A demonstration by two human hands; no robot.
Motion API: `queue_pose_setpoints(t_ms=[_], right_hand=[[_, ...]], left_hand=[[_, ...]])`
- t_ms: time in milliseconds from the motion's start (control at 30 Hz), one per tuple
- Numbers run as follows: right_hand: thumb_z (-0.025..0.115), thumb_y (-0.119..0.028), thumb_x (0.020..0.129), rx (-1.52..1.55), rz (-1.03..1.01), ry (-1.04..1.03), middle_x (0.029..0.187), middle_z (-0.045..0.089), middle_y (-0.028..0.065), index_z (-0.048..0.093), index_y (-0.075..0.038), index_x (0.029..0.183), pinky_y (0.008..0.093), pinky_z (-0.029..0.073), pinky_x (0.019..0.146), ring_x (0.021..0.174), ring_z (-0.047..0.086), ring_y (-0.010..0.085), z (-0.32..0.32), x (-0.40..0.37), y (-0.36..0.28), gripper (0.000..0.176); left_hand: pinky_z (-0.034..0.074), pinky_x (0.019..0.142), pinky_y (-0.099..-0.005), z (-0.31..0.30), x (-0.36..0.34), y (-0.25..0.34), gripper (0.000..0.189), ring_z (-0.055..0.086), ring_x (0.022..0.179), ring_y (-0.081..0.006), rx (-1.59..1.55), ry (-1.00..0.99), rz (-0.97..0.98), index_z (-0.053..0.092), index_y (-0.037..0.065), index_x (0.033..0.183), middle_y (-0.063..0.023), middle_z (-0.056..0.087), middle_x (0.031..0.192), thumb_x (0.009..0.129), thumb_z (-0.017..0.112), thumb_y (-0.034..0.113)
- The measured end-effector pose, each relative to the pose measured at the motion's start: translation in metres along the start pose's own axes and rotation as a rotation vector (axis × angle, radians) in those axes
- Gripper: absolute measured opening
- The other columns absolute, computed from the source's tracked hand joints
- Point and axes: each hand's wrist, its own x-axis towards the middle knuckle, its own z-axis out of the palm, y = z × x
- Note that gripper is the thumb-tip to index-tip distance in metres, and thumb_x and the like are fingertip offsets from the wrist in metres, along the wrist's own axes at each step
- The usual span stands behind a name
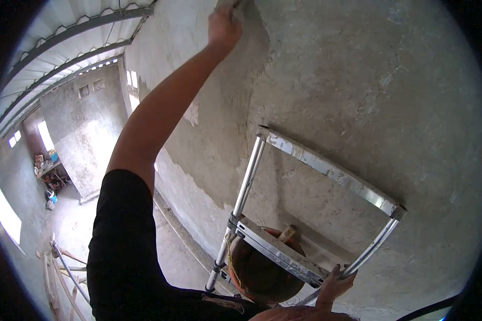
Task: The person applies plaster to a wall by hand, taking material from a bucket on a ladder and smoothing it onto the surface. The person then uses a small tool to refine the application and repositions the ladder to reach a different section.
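High up against the grey plastered wall (pixel 326 80), my left hand (pixel 225 28) is closed around a dark handle at the top edge of the view; the rest of that tool is hidden. A darker, wet-looking patch of plaster surrounds it. My right hand (pixel 336 284) is wrapped round the right rail of a metal ladder (pixel 329 170), low on the right. Behind the ladder's lower rung hangs a round bucket (pixel 265 270), dark inside, with a wooden handle (pixel 287 233) sticking up from it.
Metal roofing (pixel 64 21) on curved beams spans the upper left. Far below, a shelf with clutter (pixel 49 167) stands by the far wall. Wooden poles and a metal frame (pixel 64 273) are at lower left. A black cable (pixel 431 309) crosses the lower right.
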Motion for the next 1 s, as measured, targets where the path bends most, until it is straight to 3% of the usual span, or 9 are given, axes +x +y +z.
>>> queue_pose_setpoints(t_ms=[100,233,333,433,567,767,867,933,1000], right_hand=[[0.068,-0.006,0.08,0.007,-0.007,0.008,0.091,0.059,0.0186,0.05,0.006,0.112,0.0398,0.048,0.066,0.078,0.062,0.0284,-0.002,0.0,-0.009,0.039],[0.071,-0.01,0.079,0.026,-0.064,0.05,0.088,0.061,0.0199,0.05,0.007,0.113,0.0397,0.05,0.062,0.07,0.063,0.0324,0.0,-0.001,-0.003,0.044],[0.073,-0.011,0.078,-0.058,-0.049,0.051,0.088,0.063,0.0211,0.05,0.009,0.118,0.0405,0.05,0.065,0.073,0.065,0.0346,0.002,0.001,0.011,0.05],[0.075,-0.012,0.077,-0.21,-0.038,0.101,0.089,0.064,0.0216,0.048,0.01,0.124,0.0416,0.05,0.066,0.077,0.065,0.035,0.006,0.0,0.018,0.058],[0.07,-0.004,0.079,-0.103,-0.015,0.083,0.087,0.063,0.0156,0.055,0.006,0.111,0.0377,0.045,0.061,0.068,0.059,0.0227,0.006,-0.004,0.007,0.036],[0.072,-0.006,0.078,-0.108,0.009,0.158,0.086,0.065,0.0154,0.055,0.007,0.111,0.0377,0.047,0.063,0.069,0.061,0.0243,0.004,-0.004,-0.008,0.039],[0.073,-0.013,0.077,-0.048,0.022,0.095,0.088,0.063,0.0171,0.048,0.01,0.124,0.0371,0.049,0.063,0.069,0.06,0.0236,0.002,-0.004,-0.004,0.058],[0.072,-0.014,0.077,-0.09,-0.001,0.06,0.085,0.063,0.0171,0.05,0.01,0.12,0.037,0.048,0.062,0.069,0.06,0.0232,-0.001,-0.004,-0.01,0.054],[0.071,-0.014,0.077,-0.083,-0.008,0.077,0.081,0.062,0.017,0.05,0.009,0.118,0.0374,0.047,0.061,0.067,0.06,0.0232,0.001,-0.006,-0.014,0.052]], left_hand=[[0.036,0.109,-0.0362,0.001,0.063,0.01,0.039,0.049,0.126,-0.0291,-0.282,0.065,-0.235,0.051,0.011,0.135,-0.0124,0.051,0.139,0.098,0.043,0.017],[0.037,0.109,-0.0375,-0.005,0.096,0.039,0.037,0.048,0.128,-0.0294,-0.158,-0.065,-0.202,0.055,0.009,0.132,-0.0136,0.051,0.139,0.098,0.042,0.018],[0.038,0.107,-0.0409,0.006,0.075,0.061,0.036,0.046,0.129,-0.0306,0.018,-0.202,-0.466,0.057,0.008,0.128,-0.0143,0.053,0.135,0.098,0.041,0.017],[0.048,0.093,-0.0438,0.031,0.032,0.012,0.05,0.058,0.108,-0.0399,0.013,-0.106,-0.023,0.058,0.008,0.124,-0.0221,0.059,0.121,0.074,0.056,0.003],[0.05,0.089,-0.0459,0.019,-0.007,-0.01,0.046,0.06,0.101,-0.0423,-0.053,0.0,0.297,0.059,0.004,0.121,-0.0234,0.061,0.115,0.074,0.055,0.004],[0.049,0.091,-0.0479,0.039,0.083,-0.074,0.048,0.061,0.104,-0.0414,0.059,0.022,-0.386,0.058,0.006,0.125,-0.0235,0.064,0.111,0.077,0.057,0.011],[0.039,0.106,-0.0418,0.025,0.096,-0.03,0.045,0.046,0.129,-0.0313,-0.41,-0.1,-0.357,0.043,0.007,0.14,-0.0136,0.05,0.139,0.095,0.045,0.013],[0.038,0.107,-0.041,0.017,0.084,0.014,0.045,0.047,0.128,-0.0309,-0.158,-0.311,-0.358,0.044,0.004,0.139,-0.0153,0.051,0.138,0.095,0.044,0.011],[0.037,0.108,-0.0382,0.039,0.067,0.013,0.039,0.05,0.125,-0.0274,-0.064,-0.106,-0.738,0.053,0.005,0.133,-0.0146,0.055,0.134,0.096,0.042,0.011]])
